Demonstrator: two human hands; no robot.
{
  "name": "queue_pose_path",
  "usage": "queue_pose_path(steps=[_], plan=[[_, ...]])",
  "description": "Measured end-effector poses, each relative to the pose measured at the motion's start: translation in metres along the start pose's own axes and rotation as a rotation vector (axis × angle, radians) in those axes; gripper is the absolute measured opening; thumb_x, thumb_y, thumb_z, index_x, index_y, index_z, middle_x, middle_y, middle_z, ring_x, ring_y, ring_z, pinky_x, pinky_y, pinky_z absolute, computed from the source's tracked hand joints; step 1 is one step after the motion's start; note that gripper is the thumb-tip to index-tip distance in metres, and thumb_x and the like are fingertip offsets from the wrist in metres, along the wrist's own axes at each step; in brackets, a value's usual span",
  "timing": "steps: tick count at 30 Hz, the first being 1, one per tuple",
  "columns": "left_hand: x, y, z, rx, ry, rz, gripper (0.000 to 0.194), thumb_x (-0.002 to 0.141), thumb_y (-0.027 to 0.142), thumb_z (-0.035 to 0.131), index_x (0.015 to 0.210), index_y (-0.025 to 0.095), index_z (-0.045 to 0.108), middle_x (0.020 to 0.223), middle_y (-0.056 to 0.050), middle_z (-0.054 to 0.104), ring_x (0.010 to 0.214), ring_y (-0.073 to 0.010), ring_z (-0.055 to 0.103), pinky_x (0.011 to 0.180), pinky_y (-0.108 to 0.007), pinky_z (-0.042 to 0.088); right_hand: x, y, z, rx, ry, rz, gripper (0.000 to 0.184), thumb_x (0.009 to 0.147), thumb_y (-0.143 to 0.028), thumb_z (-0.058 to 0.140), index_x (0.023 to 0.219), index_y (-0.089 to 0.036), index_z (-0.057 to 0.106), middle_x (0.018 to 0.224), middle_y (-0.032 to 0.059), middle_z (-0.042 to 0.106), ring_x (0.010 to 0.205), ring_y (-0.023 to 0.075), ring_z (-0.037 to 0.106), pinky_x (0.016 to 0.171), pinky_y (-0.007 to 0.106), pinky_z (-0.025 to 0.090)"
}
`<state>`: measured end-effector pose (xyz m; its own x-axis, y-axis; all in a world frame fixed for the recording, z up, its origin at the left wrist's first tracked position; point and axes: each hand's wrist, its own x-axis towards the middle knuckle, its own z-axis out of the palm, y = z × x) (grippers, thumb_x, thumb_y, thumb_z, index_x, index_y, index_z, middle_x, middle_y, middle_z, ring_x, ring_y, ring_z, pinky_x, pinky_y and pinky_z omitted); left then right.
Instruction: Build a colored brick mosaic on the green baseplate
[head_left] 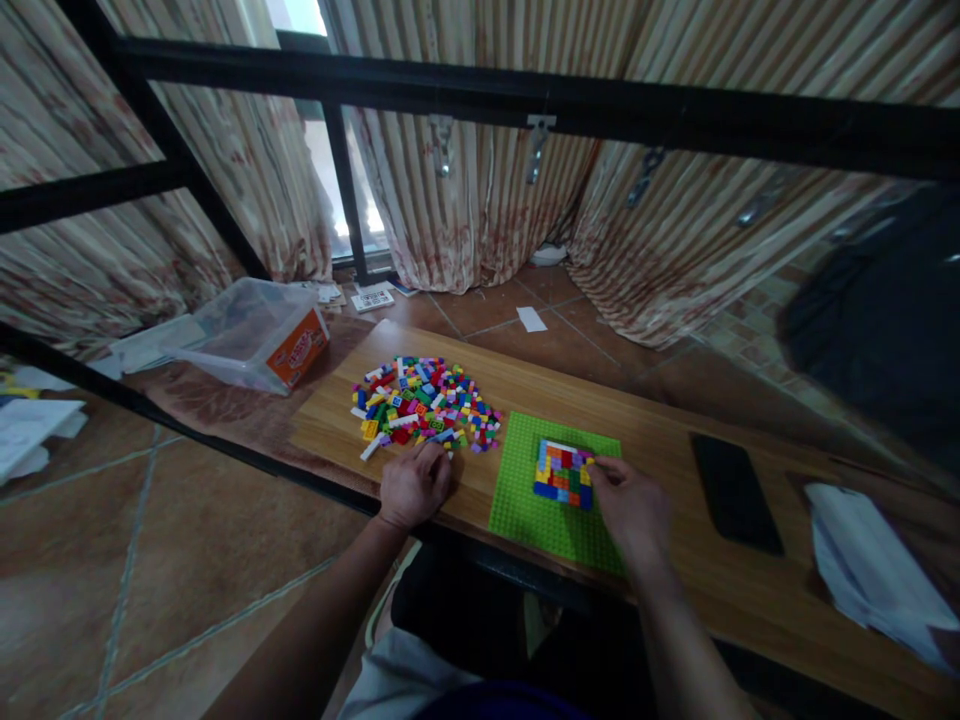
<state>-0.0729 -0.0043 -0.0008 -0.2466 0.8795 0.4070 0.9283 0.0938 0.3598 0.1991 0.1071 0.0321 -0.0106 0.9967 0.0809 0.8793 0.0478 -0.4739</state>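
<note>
A green studded baseplate (517, 490) lies on the wooden table, and a square patch of multicoloured building bricks (562, 475) is set on it. My right hand (634, 505) reaches over the plate's right side. Its thumb and forefinger are pinched at the patch's upper right corner, on a small yellow brick (590, 461). My left hand (416, 485) rests curled at the table's front edge, beside a loose pile of coloured bricks (427, 400). Its fingers are bent under, so whatever they may hold is hidden.
To the right of the plate lie a black phone (735, 490) and a white plastic packet (874, 560). A clear plastic box (247, 325) with an orange label stands left of the table. Dark metal bars (480, 85) cross in front of striped curtains (480, 220).
</note>
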Motion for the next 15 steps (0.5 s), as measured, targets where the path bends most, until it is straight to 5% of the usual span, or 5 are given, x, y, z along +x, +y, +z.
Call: queue_pose_path(steps=[15], plan=[[0.0004, 0.0014, -0.0012, 0.008, -0.048, -0.053, 0.020, 0.089, 0.031, 0.047, 0.082, 0.020, 0.061, 0.072, -0.002, 0.064, 0.068, -0.0147, 0.060, 0.061, -0.024, 0.039, 0.0050, 0.0081, 0.0035, 0.207, -0.037, 0.082, 0.038, 0.071, -0.051, 0.060, 0.086, -0.020, 0.075, 0.080, 0.0081, 0.074, 0.070, 0.0241, 0.067, 0.061, 0.032, 0.045]])
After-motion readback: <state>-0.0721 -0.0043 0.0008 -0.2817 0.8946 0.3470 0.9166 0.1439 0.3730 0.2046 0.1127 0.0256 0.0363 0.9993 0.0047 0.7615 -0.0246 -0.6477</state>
